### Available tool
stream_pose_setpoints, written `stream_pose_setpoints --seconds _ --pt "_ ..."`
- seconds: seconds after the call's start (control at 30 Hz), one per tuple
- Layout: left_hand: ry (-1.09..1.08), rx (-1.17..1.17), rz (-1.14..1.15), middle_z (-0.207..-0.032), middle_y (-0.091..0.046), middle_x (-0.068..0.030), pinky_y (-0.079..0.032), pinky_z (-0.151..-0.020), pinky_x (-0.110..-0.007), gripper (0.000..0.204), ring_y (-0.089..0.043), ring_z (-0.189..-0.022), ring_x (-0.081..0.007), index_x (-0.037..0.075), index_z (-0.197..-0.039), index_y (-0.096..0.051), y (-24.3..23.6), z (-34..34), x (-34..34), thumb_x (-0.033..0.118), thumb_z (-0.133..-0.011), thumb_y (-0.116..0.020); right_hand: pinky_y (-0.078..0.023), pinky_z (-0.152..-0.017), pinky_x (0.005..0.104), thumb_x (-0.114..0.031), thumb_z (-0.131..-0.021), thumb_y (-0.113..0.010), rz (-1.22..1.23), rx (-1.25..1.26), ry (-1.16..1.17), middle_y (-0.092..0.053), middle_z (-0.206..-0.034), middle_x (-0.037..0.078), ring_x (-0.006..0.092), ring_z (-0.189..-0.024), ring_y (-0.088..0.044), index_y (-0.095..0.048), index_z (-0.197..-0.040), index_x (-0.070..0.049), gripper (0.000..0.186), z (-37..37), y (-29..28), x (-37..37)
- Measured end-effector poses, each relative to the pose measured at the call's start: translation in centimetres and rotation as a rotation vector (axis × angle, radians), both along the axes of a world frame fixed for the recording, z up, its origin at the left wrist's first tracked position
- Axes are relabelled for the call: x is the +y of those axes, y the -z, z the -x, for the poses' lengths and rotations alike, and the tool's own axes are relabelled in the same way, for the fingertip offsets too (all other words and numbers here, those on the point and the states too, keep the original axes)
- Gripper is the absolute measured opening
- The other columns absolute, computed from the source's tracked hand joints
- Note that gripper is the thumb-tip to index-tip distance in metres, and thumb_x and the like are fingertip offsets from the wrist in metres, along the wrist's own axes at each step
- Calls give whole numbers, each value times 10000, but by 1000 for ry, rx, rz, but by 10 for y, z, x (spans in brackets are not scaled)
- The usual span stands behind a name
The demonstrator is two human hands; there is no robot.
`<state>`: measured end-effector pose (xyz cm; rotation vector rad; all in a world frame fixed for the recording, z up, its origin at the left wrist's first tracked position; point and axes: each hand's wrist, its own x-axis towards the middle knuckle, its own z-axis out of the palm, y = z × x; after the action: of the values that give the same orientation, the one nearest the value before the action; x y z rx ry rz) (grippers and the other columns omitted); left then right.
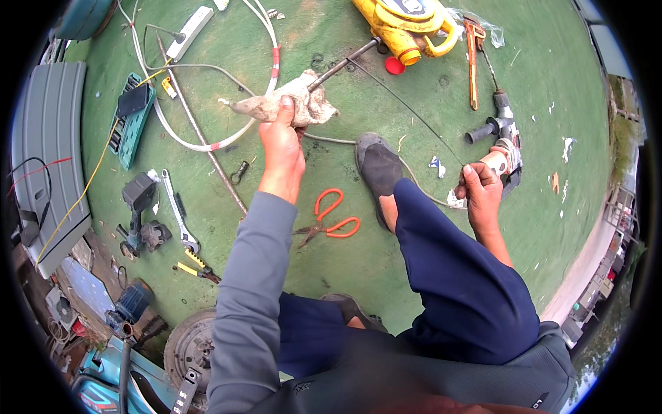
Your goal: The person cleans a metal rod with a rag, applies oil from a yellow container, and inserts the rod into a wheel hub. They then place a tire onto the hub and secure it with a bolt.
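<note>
My left hand (283, 148) is closed on a dirty whitish rag (303, 96), thumb on top. Out of the rag a dark metal rod (343, 65) slants up to the right; the rag hides its lower end. Between thumb and fingers, my right hand (479, 192) pinches a thin dark wire (412, 107). It stretches taut up and left to the rod. Orange-handled scissors (333, 219) lie on the green floor below the rag. Near the rod's far end lies a yellow jug (407, 27), with a red cap (394, 65) beside it.
At the right lie an orange pipe wrench (474, 65) and a drill (507, 131). Leftward are a looped pale hose (162, 114), a long rod (203, 138), a teal tool case (127, 127), an adjustable wrench (178, 210), yellow-handled pliers (196, 265) and a power strip (189, 34).
</note>
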<state>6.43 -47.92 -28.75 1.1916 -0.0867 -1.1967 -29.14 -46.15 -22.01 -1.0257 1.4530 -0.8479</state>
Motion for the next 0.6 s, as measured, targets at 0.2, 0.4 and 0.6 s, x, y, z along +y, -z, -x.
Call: stream_pose_setpoints --seconds 0.2,0.4,0.6 --pt "-51 -33 48 -1198 -676 -94 -520 -939 -357 310 -655 -1058 -197 -28 -1267 -593 7 -10 5 126 -999 -613 -453 -509 231 -150 -972 -680 -15 8 -59 -627 -740 50 106 -545 -573 -632 -917 14 180 -6 6 -1" --pt "-35 -91 76 -1217 -664 -92 -487 -983 -349 297 -624 -1098 -186 -29 -1260 -596 9 -21 11 77 -983 -624 -446 -508 226 -141 -969 -683 4 9 -79 -624 -738 42 97 -556 -572 -628 -918 12 170 -9 9 -6" --pt "-34 -108 72 -1248 -647 -90 -484 -994 -343 329 -615 -1122 -186 -34 -1292 -576 9 -21 14 46 -976 -619 -443 -504 224 -124 -965 -685 17 53 -151 -617 -720 31 89 -554 -567 -625 -901 7 157 -20 -1 -6"
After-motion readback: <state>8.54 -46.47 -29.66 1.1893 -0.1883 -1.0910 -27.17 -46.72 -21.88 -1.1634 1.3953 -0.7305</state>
